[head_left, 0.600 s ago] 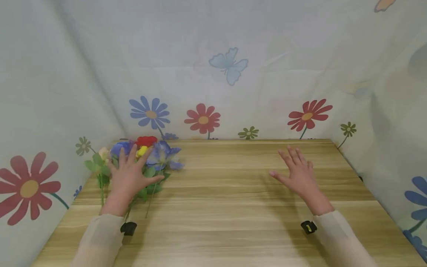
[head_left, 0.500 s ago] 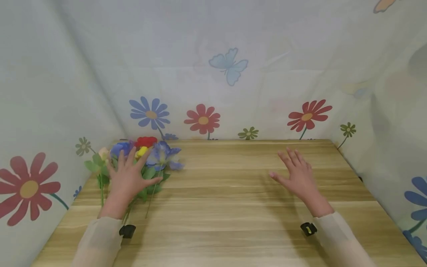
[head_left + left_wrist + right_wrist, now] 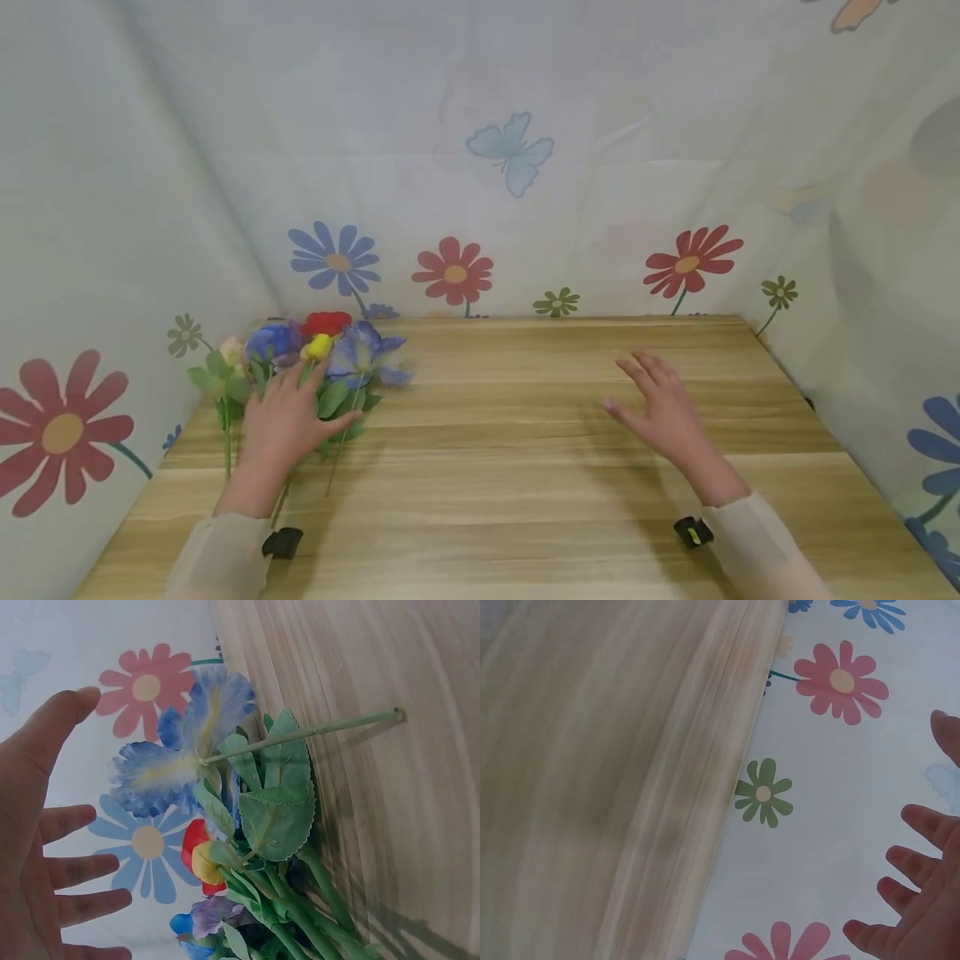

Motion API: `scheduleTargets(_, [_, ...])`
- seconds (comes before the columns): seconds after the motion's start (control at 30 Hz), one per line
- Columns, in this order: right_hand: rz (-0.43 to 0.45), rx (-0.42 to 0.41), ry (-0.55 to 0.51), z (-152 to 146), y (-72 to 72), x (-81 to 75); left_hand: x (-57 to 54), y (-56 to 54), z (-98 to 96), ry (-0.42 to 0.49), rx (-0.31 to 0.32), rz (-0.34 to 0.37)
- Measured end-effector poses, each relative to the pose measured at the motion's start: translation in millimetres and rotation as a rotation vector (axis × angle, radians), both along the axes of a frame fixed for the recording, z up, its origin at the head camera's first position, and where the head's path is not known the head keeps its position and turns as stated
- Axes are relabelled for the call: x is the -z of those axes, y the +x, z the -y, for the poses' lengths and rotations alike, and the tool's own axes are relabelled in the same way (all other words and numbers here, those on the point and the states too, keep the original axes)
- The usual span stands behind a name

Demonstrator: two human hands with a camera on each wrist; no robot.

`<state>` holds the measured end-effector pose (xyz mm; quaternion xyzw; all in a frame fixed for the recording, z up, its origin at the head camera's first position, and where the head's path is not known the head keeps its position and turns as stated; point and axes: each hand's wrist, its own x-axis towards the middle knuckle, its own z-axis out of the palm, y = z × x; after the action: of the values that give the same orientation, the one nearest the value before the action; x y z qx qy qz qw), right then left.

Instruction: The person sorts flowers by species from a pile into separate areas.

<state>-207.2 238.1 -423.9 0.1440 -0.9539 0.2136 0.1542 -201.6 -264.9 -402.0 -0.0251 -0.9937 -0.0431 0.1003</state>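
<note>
My left hand (image 3: 281, 425) hovers over a bunch of artificial flowers at the table's left side, fingers spread and holding nothing. Beyond its fingertips show a blue flower (image 3: 272, 340), a red flower (image 3: 327, 323) and a yellow bud (image 3: 320, 347). A blue-violet iris (image 3: 214, 720) with a thin green stem lies to the right of the hand, and a pale peach flower (image 3: 231, 352) to its left. The hand hides part of the leaves and stems. My right hand (image 3: 663, 417) is held above the bare wood on the right, its fingers apart and nothing in them.
The wood-grain table (image 3: 510, 492) runs back to a white cloth (image 3: 600, 200) printed with flowers and butterflies. The same cloth encloses the left and right sides. Black wrist straps (image 3: 282, 542) show at both sleeves.
Both hands have drawn back slightly toward me and lower in the head view, uncovering more of the yellow bud and blue flower. The flowers lie as before.
</note>
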Motion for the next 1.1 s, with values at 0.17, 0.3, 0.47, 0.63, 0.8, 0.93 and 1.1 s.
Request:
scheduleTargets(0.17, [0.032,-0.036,-0.004,4.4,6.7,2.0,2.0,5.2,-3.3,0.032,0.005,0.049])
scheduleTargets(0.3, [0.052,-0.057,-0.037,8.2,10.1,3.4,4.9,8.2,-5.5,0.11,0.001,0.118])
scheduleTargets(0.47, [0.068,-0.073,-0.081,13.3,14.0,3.8,9.5,11.6,-6.0,0.192,0.015,0.17])
scheduleTargets(0.63, [0.045,-0.105,-0.114,19.1,15.9,6.8,16.4,11.1,-5.8,0.255,0.031,0.164])
scheduleTargets(0.8, [0.067,-0.131,-0.159,25.2,17.2,10.9,22.4,9.2,-6.0,0.295,0.008,0.19])
scheduleTargets(0.93, [0.105,-0.141,-0.172,30.3,18.7,13.5,24.1,7.7,-7.0,0.332,-0.015,0.254])
scheduleTargets(1.1, [0.147,-0.156,-0.184,37.6,21.0,16.5,30.5,5.7,-7.0,0.328,-0.019,0.274])
